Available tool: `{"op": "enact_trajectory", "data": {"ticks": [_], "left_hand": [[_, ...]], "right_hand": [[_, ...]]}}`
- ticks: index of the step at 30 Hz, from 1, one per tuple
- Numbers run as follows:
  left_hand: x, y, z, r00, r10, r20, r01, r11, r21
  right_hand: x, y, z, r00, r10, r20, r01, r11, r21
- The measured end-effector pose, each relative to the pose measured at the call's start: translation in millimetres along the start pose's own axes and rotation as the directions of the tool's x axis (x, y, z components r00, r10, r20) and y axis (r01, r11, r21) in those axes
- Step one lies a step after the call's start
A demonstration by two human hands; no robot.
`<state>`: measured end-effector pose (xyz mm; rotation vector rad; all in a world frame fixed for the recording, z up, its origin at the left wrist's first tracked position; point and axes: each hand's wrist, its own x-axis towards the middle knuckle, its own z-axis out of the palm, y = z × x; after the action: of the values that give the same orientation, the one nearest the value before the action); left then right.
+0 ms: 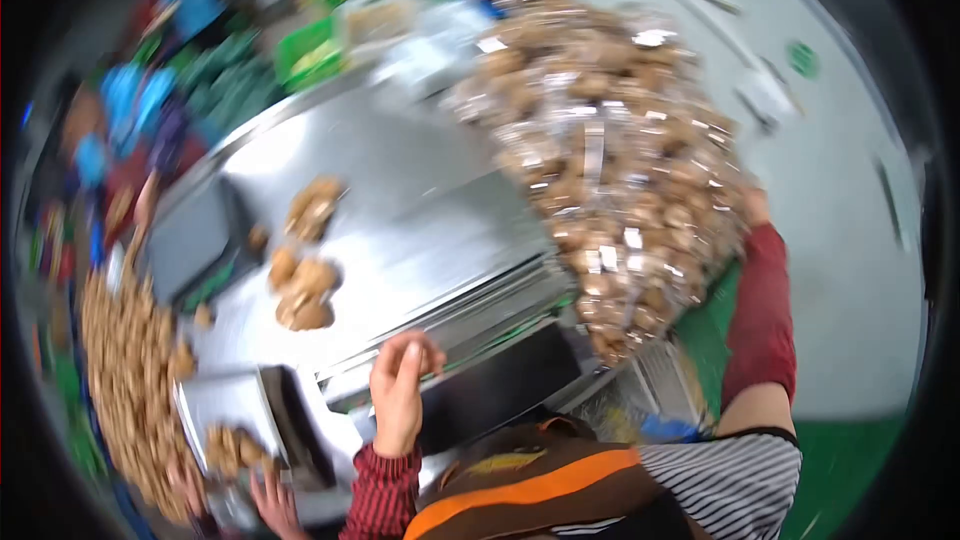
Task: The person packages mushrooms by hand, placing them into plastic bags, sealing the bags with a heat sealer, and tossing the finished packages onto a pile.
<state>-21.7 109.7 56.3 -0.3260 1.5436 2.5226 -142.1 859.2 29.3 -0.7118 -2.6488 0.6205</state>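
My left hand (400, 390) is over the front edge of the steel table (420, 180), fingers loosely bent, thumb apart, with nothing in it. My right hand (756, 206) is at the right side of a large heap of clear plastic bags (630, 170) filled with brown, rounded pieces that look like mushrooms. Its fingers are hidden against the bags. On the steel top, left of the heap, lie small loose clusters of the same brown pieces (305, 290).
At left, a long mass of brown pieces (125, 380) runs beside a grey tray (195, 235) and a metal-topped scale (225, 405) bearing some pieces. Another person's hands (275, 505) are near that scale. Workers in blue (135, 95) and green crates (305, 55) are farther back.
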Motion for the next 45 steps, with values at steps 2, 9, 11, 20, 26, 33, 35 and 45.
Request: {"op": "enact_trajectory", "data": {"ticks": [2,9,11,20,26,33,35,45], "left_hand": [[4,8,-48,0.937,0.286,-0.2,-0.227,0.935,0.273],[54,42,-145,0.72,0.65,-0.243,0.038,0.312,0.949],[68,38,-143,0.753,0.61,-0.248,0.046,0.326,0.944],[113,28,-113,0.84,0.466,0.277,-0.401,0.191,0.896],[108,33,-94,0.806,0.358,0.472,-0.523,0.055,0.851],[-19,-12,-122,0.762,0.631,-0.145,0.246,-0.074,0.967],[-18,-12,-109,0.771,0.63,-0.097,0.25,-0.158,0.955],[-44,81,-109,0.999,-0.039,-0.01,0.037,0.986,-0.164]], "right_hand": [[-5,-114,5,0.882,-0.156,-0.445,-0.001,0.943,-0.332],[-230,-537,230,0.48,-0.787,0.387,0.334,0.572,0.75],[-286,-605,296,0.188,-0.975,0.117,0.534,0.201,0.821],[-318,-559,281,0.449,-0.833,0.323,0.633,0.551,0.543],[-318,-476,252,0.723,-0.674,0.154,0.549,0.695,0.464],[-317,-364,157,0.753,-0.514,0.411,0.568,0.823,-0.012],[-329,-377,168,0.734,-0.504,0.455,0.595,0.8,-0.074],[-295,-401,105,0.34,-0.494,0.801,-0.825,0.253,0.506]]}}
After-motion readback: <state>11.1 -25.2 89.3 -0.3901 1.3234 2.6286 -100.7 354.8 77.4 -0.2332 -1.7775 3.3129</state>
